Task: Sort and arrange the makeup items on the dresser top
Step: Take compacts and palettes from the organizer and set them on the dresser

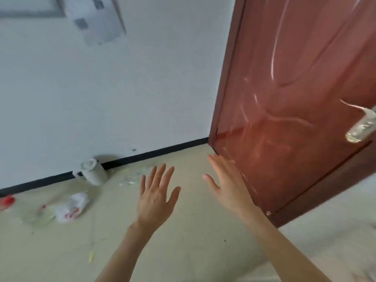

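Both hands wide, holding nothing: left hand (155,197), right hand (228,185). No dresser, no makeup seen. Best look round first.

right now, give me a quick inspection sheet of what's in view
surface: beige floor; no dresser top in view
job's things: nothing seen
clutter: white cup lying by the wall, crumpled wrapper, scraps
grippers: left hand and right hand held out, fingers straight, holding nothing
cables: nothing seen
surroundings: white wall, black baseboard, red-brown door with metal handle
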Tool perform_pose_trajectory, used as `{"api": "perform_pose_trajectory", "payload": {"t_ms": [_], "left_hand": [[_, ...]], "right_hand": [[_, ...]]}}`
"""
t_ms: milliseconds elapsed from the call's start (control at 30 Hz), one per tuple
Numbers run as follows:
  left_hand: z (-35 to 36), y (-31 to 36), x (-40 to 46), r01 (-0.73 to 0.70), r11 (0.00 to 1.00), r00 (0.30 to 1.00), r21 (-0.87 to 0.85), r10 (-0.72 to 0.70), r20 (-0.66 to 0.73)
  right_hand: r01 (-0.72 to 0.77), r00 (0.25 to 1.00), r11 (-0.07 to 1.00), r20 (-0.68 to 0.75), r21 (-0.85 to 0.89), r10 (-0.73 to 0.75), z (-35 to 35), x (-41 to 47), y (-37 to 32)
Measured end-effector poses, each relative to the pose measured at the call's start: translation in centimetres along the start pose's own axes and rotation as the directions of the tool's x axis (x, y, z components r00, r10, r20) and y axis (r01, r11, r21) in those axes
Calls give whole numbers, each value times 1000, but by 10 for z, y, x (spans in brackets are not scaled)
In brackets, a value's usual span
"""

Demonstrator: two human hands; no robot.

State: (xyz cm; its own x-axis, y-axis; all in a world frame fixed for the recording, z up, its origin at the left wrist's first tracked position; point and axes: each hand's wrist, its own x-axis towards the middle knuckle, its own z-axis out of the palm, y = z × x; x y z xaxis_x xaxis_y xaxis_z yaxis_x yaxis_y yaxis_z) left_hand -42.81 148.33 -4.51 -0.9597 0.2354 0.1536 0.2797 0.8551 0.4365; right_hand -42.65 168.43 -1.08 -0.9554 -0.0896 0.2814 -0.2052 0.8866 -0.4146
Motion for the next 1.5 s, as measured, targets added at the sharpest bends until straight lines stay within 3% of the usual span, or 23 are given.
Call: {"api": "perform_pose_trajectory", "payload": {"t_ms": [133,333,633,1000,1167,1500], "left_hand": [[-46,-86,-28,268,962,955,45,-259,-144],[-99,-173,-80,590,806,773,49,-546,-324],[-139,-258,-122,846,528,443,-79,-777,-447],[-195,-338,-198,942,169,-24,-290,-828,-560],[-213,-388,-253,929,33,-189,-369,-815,-548],[-288,-530,-400,918,-118,-319,-378,-787,-528]], "right_hand": [[221,967,965,95,141,-235,66,54,-77],[411,834,849,240,331,-497,136,107,-186],[602,499,577,304,552,-811,221,159,-344],[647,50,284,332,708,-942,318,149,-535],[621,-117,188,327,761,-938,365,106,-623],[638,-256,71,298,767,-920,455,24,-825]]}}
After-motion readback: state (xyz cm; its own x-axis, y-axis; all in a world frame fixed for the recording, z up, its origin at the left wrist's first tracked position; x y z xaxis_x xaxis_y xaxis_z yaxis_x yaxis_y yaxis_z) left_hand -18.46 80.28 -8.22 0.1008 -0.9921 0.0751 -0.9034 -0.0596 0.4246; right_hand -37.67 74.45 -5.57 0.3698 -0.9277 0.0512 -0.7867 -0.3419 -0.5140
